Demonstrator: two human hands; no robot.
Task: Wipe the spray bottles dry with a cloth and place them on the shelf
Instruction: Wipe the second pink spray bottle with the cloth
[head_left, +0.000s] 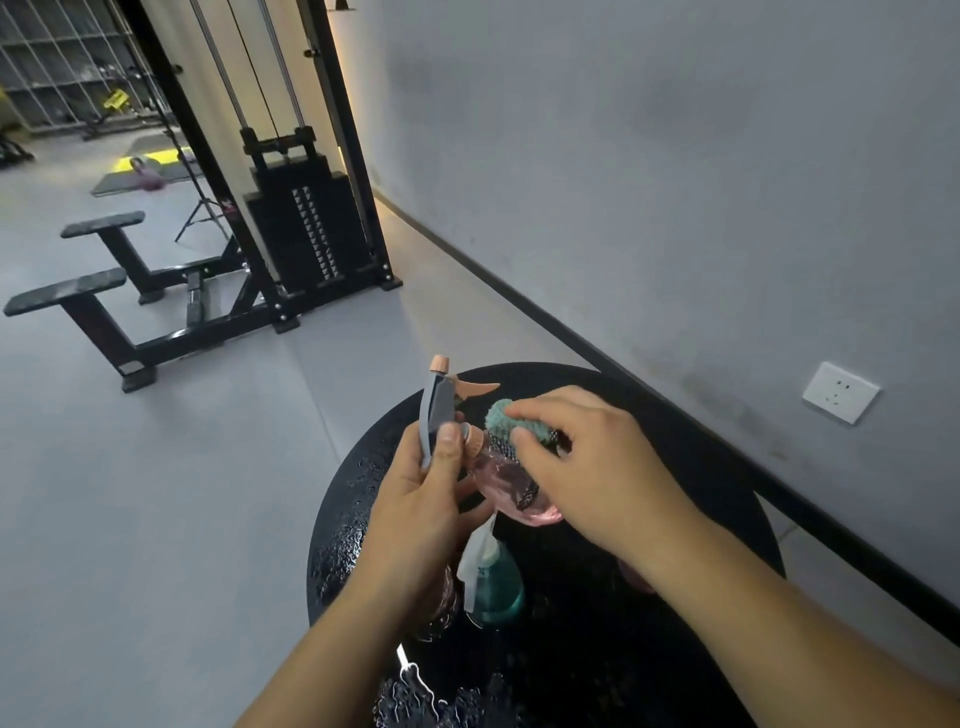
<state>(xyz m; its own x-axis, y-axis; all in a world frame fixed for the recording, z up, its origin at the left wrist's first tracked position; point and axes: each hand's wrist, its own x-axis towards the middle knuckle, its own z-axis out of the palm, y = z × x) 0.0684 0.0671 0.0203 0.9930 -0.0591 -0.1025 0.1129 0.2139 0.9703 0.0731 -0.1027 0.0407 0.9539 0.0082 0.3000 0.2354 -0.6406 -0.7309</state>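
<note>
wet black table (701, 467), left hand (415, 499) gripping pink spray bottle (498, 478), right hand (587, 462) pinching cloth (506, 415), half hidden

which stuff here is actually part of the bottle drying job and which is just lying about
Job: pink spray bottle, teal cloth, teal spray bottle, left hand, right hand, wet black table.
Lying about: weight machine, wall socket.
</note>
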